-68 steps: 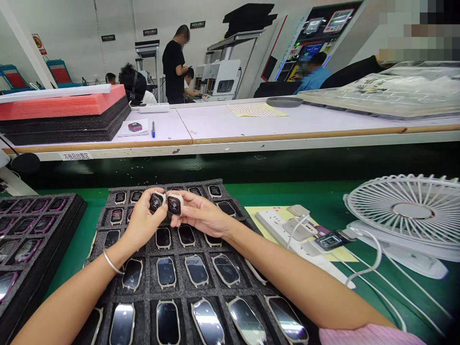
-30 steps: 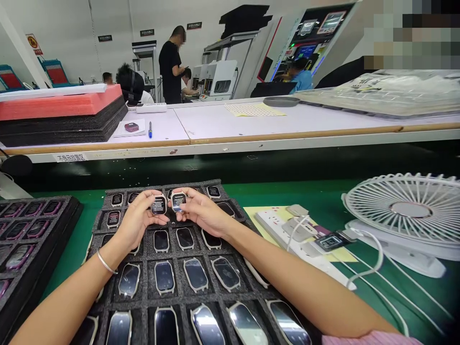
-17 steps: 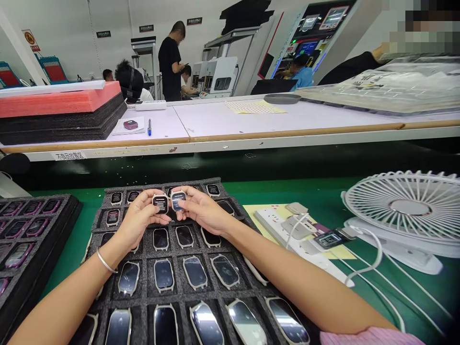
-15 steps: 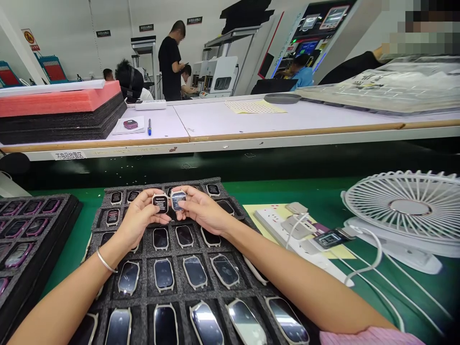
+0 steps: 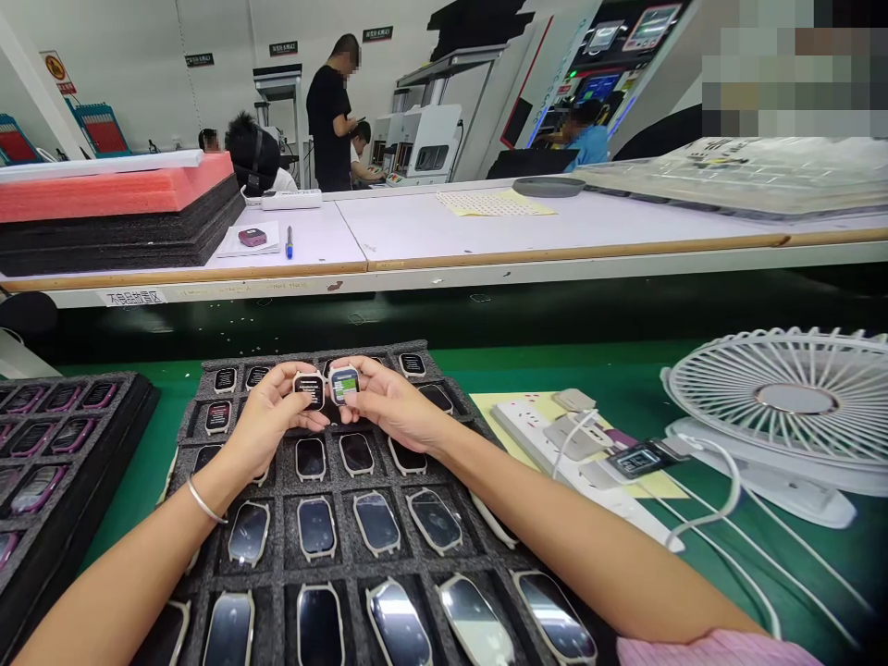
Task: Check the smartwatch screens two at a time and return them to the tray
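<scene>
Barely moved, left hand (image 5: 267,412) pinches one watch (image 5: 309,388), right hand (image 5: 392,404) another watch (image 5: 342,382), apparently newly showing green.

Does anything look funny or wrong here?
A purple thing, probably a watch, sits alone on white paper on the shelf; purple watches lie in the left foam tray, so it seems odd. The watch in the right hand shows green and white; the one in the left hand shows white writing on black.

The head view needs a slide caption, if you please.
Left hand and right hand each hold a strapless watch above a foam tray.
</scene>
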Action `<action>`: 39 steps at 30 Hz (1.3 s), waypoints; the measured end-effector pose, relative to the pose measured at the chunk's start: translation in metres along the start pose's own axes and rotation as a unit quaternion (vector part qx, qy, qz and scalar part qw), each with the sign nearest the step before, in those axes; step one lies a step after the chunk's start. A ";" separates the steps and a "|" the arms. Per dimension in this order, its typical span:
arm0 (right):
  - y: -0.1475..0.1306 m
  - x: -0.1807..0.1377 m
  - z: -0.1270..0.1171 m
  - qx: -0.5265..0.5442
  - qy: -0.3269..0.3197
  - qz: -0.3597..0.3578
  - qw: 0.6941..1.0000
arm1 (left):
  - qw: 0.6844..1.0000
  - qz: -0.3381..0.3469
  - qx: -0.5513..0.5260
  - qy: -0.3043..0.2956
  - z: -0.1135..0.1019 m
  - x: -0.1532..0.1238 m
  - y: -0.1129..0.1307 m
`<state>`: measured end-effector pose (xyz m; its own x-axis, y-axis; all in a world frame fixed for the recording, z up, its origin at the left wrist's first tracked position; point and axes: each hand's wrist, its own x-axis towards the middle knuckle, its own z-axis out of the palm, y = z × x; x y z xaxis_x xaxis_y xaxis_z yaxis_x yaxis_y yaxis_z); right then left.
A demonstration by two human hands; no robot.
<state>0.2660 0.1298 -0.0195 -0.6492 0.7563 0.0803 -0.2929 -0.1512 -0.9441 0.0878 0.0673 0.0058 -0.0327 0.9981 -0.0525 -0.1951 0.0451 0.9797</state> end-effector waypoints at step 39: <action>-0.004 -0.001 0.002 0.031 0.000 0.001 1.000 | 0.999 -0.020 -0.018 -0.018 0.002 -0.001 0.000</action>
<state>0.2664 0.1288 -0.0154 -0.6503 0.7555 0.0790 -0.3354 -0.1922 -0.9222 0.0894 0.0659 0.0064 0.0105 0.9965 -0.0835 -0.2299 0.0837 0.9696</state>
